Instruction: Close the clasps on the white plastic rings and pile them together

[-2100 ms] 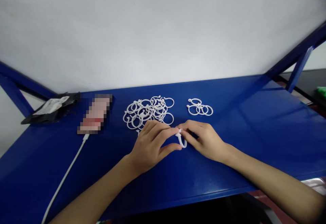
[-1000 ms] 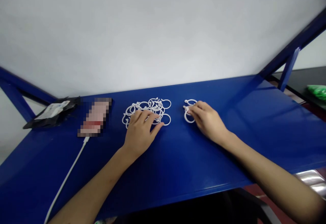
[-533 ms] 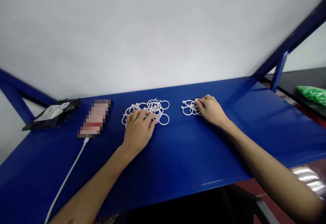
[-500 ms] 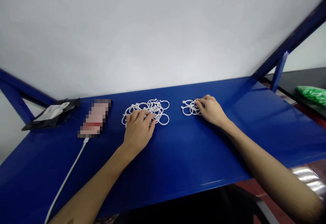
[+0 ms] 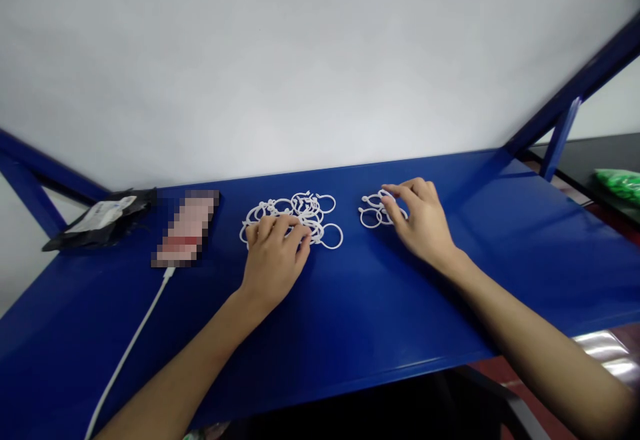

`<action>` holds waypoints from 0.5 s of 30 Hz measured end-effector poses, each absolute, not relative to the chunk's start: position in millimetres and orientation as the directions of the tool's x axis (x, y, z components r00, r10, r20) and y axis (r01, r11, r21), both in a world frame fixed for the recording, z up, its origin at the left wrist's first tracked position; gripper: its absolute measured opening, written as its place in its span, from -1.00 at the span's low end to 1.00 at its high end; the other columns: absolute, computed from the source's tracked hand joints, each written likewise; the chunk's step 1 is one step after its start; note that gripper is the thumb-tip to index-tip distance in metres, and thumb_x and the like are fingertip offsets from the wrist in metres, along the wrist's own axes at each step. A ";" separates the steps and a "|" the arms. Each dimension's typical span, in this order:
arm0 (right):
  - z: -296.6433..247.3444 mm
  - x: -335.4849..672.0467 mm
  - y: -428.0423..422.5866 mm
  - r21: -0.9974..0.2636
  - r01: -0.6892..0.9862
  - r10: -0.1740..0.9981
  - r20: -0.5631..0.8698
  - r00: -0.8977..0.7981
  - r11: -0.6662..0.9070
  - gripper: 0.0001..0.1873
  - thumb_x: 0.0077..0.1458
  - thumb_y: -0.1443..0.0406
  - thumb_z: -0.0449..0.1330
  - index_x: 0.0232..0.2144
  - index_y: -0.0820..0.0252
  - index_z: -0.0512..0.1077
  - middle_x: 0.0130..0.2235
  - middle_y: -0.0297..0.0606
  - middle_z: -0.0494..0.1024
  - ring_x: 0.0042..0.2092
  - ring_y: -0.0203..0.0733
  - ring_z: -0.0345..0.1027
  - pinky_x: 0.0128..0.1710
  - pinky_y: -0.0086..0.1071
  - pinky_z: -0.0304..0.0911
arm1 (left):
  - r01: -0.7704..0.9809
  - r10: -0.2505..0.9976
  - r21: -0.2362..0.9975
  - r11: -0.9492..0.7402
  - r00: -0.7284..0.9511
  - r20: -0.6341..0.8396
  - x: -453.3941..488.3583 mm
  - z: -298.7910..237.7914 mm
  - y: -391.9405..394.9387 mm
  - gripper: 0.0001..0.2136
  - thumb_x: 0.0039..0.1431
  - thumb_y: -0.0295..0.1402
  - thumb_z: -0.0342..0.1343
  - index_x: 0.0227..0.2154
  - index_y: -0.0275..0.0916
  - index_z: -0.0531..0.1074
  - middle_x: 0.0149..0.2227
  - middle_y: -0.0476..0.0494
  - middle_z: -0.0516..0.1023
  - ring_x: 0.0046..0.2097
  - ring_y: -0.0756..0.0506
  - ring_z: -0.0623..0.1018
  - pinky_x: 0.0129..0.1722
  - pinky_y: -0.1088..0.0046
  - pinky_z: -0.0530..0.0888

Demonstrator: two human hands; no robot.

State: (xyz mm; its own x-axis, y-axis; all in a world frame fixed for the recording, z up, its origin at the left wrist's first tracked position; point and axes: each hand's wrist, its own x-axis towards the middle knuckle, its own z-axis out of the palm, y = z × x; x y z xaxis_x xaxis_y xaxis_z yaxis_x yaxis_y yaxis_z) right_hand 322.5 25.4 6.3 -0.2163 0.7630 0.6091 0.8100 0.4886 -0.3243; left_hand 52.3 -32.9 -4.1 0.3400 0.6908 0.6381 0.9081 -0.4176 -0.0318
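My left hand (image 5: 275,257) rests on a pile of white plastic rings (image 5: 307,205), each an open hoop with a small knob or eyelet at its end. Its thumb and forefinger are pinched close together at the pile's right side, where one white ring (image 5: 333,236) sticks out; the exact contact is hidden under the fingers. To the right lies a smaller group of white rings (image 5: 370,219). My right hand (image 5: 423,220) hovers at that group's right edge, thumb and forefinger apart, and partly covers the rings.
A phone with a blurred screen (image 5: 187,227) lies on the blue table (image 5: 350,313), with a white cable (image 5: 131,347) running to the front edge. A black plastic packet (image 5: 107,217) sits at the far left. Blue braces (image 5: 560,137) and a white wall (image 5: 310,67) bound the table.
My right hand has opened its fingers and moved slightly right, off the small group. The ring at the right of the left pile has slid outward with my left fingertips.
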 end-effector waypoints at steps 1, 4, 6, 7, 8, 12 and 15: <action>7.9 315.9 18.3 -0.349 0.760 0.757 0.593 -0.273 0.548 -0.66 0.35 0.17 0.06 0.01 0.19 0.50 -0.19 -0.09 0.49 -0.12 0.00 0.31 -0.04 -0.04 0.27 | 0.899 0.675 -0.034 -0.436 0.351 0.649 55.0 -2.7 -35.8 -0.95 0.26 -0.41 0.16 -0.32 -0.18 0.50 -0.22 -0.14 0.57 -0.15 -0.21 0.39 -0.20 0.20 0.22; 8.0 295.9 -1.5 -0.463 0.599 0.749 0.509 -0.424 0.654 -0.67 0.36 0.18 0.07 0.05 0.17 0.45 -0.16 -0.13 0.53 -0.09 -0.04 0.37 -0.02 -0.08 0.30 | 0.867 0.638 -0.037 -0.497 0.394 0.661 63.9 0.1 -45.2 -0.96 0.25 -0.43 0.17 -0.30 -0.16 0.50 -0.24 -0.10 0.58 -0.16 -0.19 0.40 -0.17 0.20 0.22; 4.9 286.0 -10.2 -0.513 0.541 0.746 0.453 -0.489 0.666 -0.65 0.35 0.15 0.09 0.08 0.18 0.42 -0.15 -0.15 0.54 -0.09 -0.05 0.38 -0.03 -0.10 0.32 | 0.845 0.621 -0.038 -0.534 0.422 0.661 68.7 0.8 -50.1 -0.96 0.25 -0.43 0.18 -0.29 -0.16 0.50 -0.25 -0.08 0.58 -0.16 -0.17 0.40 -0.15 0.19 0.22; 2.9 282.7 -12.7 -0.529 0.526 0.745 0.430 -0.511 0.666 -0.63 0.34 0.13 0.11 0.09 0.19 0.41 -0.15 -0.15 0.55 -0.09 -0.06 0.39 -0.04 -0.11 0.33 | 0.836 0.613 -0.040 -0.547 0.432 0.661 70.3 0.9 -51.8 -0.96 0.25 -0.44 0.18 -0.28 -0.16 0.50 -0.25 -0.08 0.58 -0.16 -0.17 0.40 -0.13 0.20 0.22; 0.8 280.6 -14.1 -0.544 0.517 0.747 0.409 -0.524 0.661 -0.62 0.33 0.13 0.13 0.09 0.20 0.40 -0.16 -0.16 0.55 -0.10 -0.07 0.39 -0.05 -0.13 0.34 | 0.829 0.605 -0.044 -0.558 0.442 0.662 71.2 0.8 -52.9 -0.96 0.25 -0.44 0.18 -0.28 -0.16 0.51 -0.25 -0.08 0.58 -0.16 -0.16 0.40 -0.13 0.20 0.22; -5.0 279.4 -13.3 -0.614 0.492 0.775 0.365 -0.516 0.617 -0.69 0.32 0.22 0.15 0.05 0.22 0.42 -0.24 -0.22 0.55 -0.17 -0.13 0.42 -0.13 -0.22 0.38 | 0.822 0.595 -0.072 -0.565 0.467 0.655 69.3 -0.6 -53.2 -0.92 0.26 -0.46 0.18 -0.27 -0.14 0.52 -0.31 -0.06 0.55 -0.19 -0.15 0.38 -0.13 0.23 0.22; -6.8 279.7 -12.2 -0.644 0.484 0.792 0.352 -0.499 0.592 -0.73 0.32 0.25 0.14 0.02 0.20 0.44 -0.27 -0.24 0.55 -0.20 -0.17 0.45 -0.16 -0.25 0.39 | 0.821 0.599 -0.094 -0.563 0.484 0.638 66.5 -1.3 -52.3 -0.88 0.26 -0.50 0.15 -0.27 -0.13 0.52 -0.38 -0.04 0.52 -0.23 -0.13 0.38 -0.15 0.23 0.21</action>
State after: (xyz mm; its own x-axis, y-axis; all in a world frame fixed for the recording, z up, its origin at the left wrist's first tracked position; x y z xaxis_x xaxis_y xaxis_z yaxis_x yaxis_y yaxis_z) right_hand 279.7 -12.2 -6.8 -0.4989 0.7918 0.3523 0.4841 0.5918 -0.6445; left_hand 66.5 -52.3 -1.3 0.4838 0.5995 0.6376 0.8213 -0.5628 -0.0940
